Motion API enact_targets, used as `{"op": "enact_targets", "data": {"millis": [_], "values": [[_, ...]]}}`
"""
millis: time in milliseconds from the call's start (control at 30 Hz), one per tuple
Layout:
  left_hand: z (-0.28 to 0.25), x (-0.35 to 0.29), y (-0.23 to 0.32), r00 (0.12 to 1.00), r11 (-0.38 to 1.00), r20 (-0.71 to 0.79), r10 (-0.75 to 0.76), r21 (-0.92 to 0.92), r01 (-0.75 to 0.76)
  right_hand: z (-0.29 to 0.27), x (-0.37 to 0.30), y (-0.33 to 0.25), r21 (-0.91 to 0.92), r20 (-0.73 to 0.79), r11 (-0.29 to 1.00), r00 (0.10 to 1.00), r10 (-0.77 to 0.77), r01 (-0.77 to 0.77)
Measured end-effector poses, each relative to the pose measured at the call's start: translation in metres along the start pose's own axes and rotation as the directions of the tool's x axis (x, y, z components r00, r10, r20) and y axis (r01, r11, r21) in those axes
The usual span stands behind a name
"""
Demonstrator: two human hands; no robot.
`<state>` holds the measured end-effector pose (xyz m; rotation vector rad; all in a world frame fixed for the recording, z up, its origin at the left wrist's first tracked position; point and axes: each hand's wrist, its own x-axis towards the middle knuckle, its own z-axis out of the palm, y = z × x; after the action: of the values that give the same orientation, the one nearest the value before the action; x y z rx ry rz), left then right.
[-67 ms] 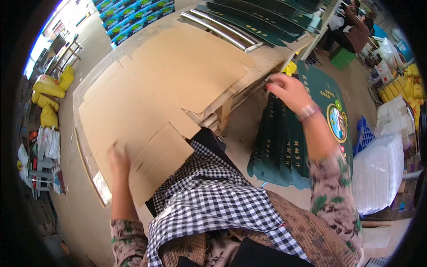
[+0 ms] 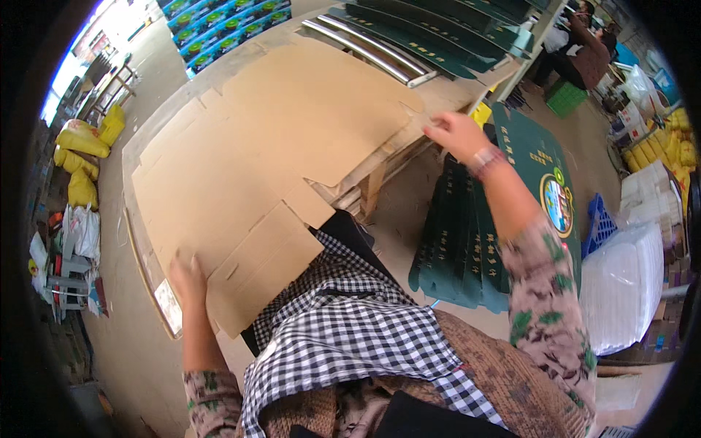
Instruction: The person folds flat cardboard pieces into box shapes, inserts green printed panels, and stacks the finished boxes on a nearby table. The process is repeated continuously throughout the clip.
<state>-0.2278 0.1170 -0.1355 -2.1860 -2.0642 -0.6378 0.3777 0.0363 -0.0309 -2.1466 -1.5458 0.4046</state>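
Observation:
A large flat sheet of brown cardboard [image 2: 292, 109] lies plain side up on the worktable, its creased near flap [image 2: 270, 252] reaching my apron. My left hand [image 2: 188, 279] rests on the sheet's near left part, fingers stretched and a little apart. Close to the sheet's far right edge is my right hand [image 2: 456, 136], with bent fingers and the thumb slightly apart. I see nothing held in it, and whether its fingertips touch the sheet is unclear. Below the right arm, several dark green printed cardboard sheets [image 2: 467, 241] stand leaning beside the table.
Two metal rollers [image 2: 365, 50] lie across the table's far side, before more dark green sheets [image 2: 431, 33]. Blue printed boxes [image 2: 223, 29] are stacked beyond. Yellow sacks [image 2: 82, 160] sit on the left. At right are a plastic-wrapped white stack [image 2: 624, 285] and a seated person [image 2: 580, 58].
My right hand has moved left and slightly up, closer to the sheet's right edge. My left hand has shifted slightly left and down along the sheet.

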Motion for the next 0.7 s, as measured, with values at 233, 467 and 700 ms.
{"op": "enact_targets", "data": {"millis": [233,467,700], "values": [[-0.025,-0.045,-0.063,0.881,0.776,0.36,-0.308,-0.441,0.451,0.097,0.177,0.033,-0.446,-0.037,0.789,0.89,0.455,-0.423],[-0.021,-0.036,-0.046,0.686,0.457,0.443,-0.577,-0.521,0.721,0.082,0.2,0.054,0.19,0.119,0.771,0.793,0.597,-0.608],[-0.025,-0.036,-0.092,0.979,0.98,0.053,-0.198,0.005,0.198,0.027,0.157,0.044,0.9,0.141,0.39,0.976,0.164,-0.196]]}}
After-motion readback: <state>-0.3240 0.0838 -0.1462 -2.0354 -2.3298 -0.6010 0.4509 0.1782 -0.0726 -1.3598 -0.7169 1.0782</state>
